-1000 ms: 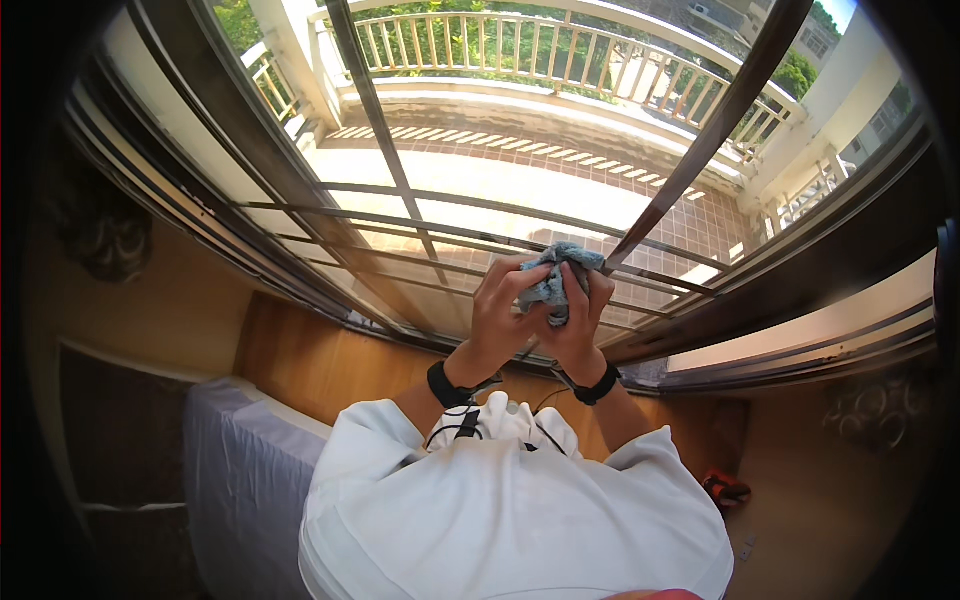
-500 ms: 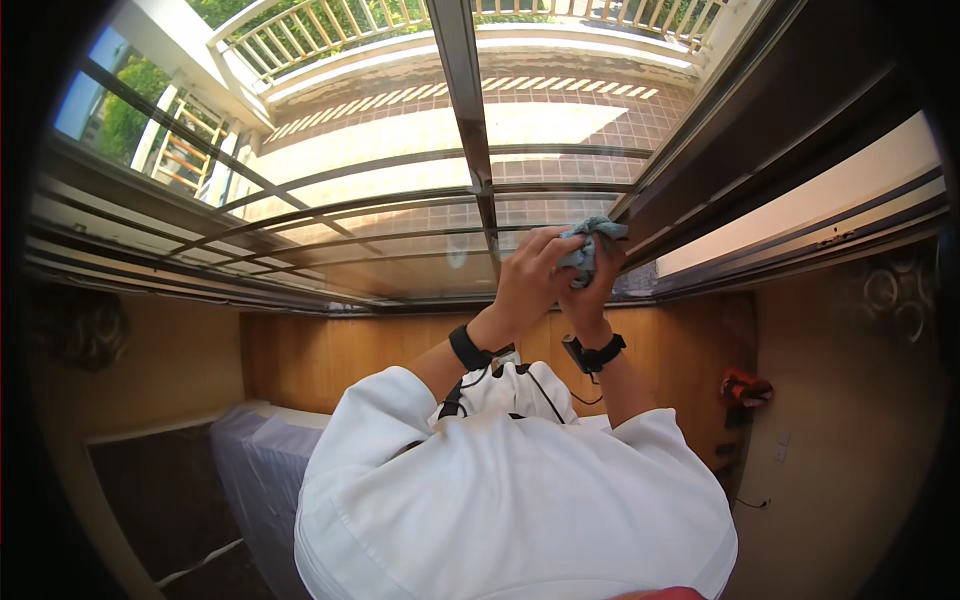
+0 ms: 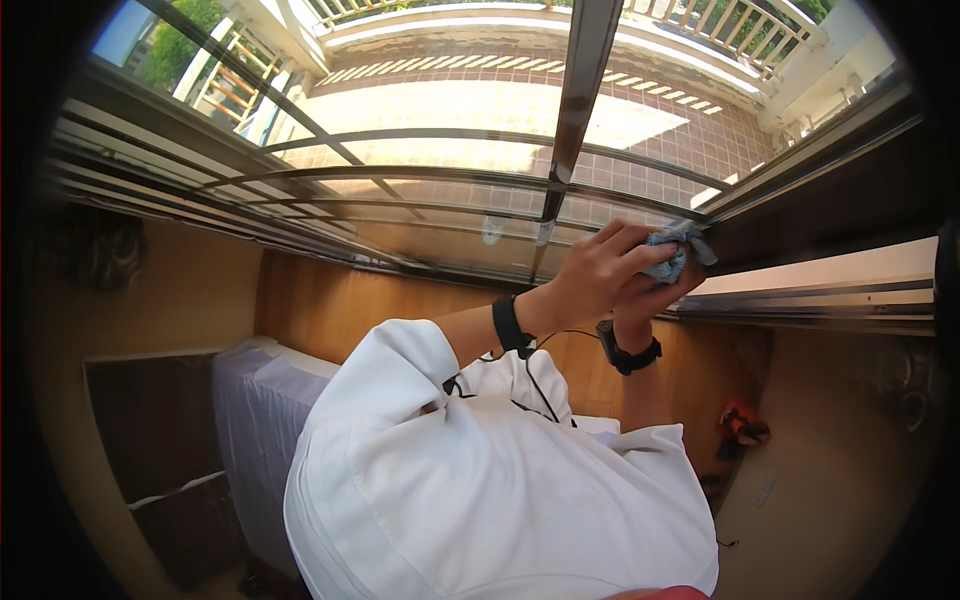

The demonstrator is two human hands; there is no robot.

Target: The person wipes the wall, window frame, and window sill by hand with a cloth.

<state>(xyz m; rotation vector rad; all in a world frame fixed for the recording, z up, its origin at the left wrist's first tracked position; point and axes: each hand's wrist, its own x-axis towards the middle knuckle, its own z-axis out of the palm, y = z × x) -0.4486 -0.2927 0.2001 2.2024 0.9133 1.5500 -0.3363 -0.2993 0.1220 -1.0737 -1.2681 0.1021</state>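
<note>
Glass stretches left of the blue cloth, a dark frame just right.

From my end I can't read any txt, nos., labels, brands or signs in the head cam view; nothing legible. The red-and-black item on the lower R and the pale wall plate nr it are too small + blurry for me to tell if they carry marks; same w/ the black wrist straps.
</note>
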